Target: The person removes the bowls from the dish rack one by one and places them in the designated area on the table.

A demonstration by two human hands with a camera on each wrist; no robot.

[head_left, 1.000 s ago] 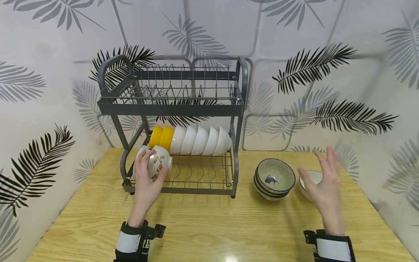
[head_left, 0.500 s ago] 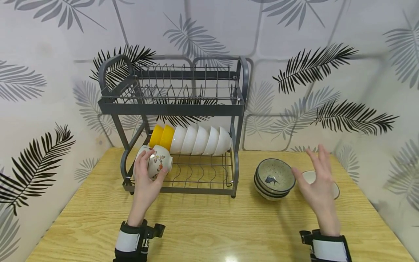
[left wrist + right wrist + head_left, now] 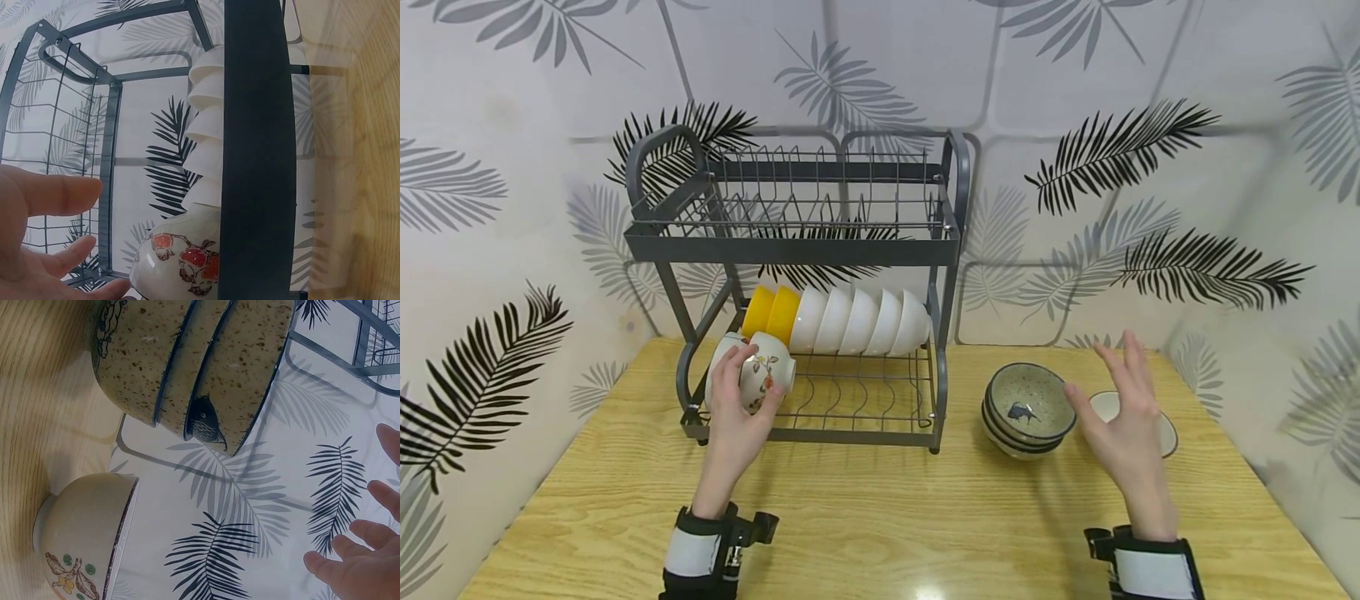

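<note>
In the head view my left hand [image 3: 735,425] is at the lower rack tier, thumb and fingers spread in front of a white bowl with a floral print [image 3: 765,371]. The left wrist view has the thumb [image 3: 65,194] apart from this bowl [image 3: 178,256]; whether a lower fingertip touches it, I cannot tell. A second pale bowl [image 3: 721,360] is partly hidden behind. My right hand [image 3: 1127,433] hovers with fingers spread, holding nothing, before a cream bowl [image 3: 1167,435]. Left of it stands a stack of speckled bowls with a fish motif [image 3: 1028,400].
The grey two-tier dish rack [image 3: 790,250] stands on the wooden table [image 3: 880,517] against a leaf-patterned wall. Behind the floral bowl, two yellow bowls [image 3: 782,315] and several white bowls [image 3: 859,323] lean in a row on the lower tier.
My right hand has shifted left toward the speckled stack, uncovering more of the cream bowl. My left hand and the bowls have stayed in place.
</note>
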